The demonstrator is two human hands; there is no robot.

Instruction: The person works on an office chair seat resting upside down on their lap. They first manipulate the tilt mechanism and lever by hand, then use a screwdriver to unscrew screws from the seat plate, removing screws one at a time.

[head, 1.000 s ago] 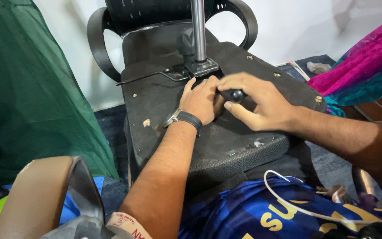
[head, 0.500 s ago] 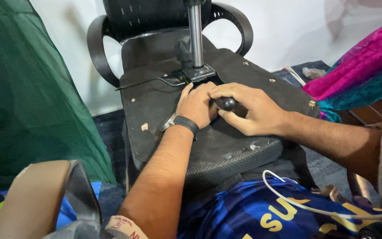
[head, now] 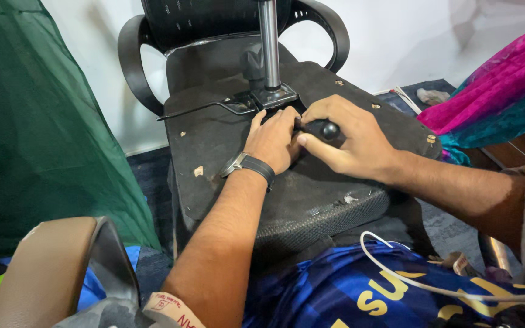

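Black rounded knob clamped by right hand; left hand curled beside, contents unclear.

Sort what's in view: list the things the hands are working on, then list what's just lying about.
In hand:
left hand against the tool tip
right hand, grip closed on the black-handled tool
upturned chair seat
metal post and its base plate

Lying about:
green netting
pink and teal cloth
white cable
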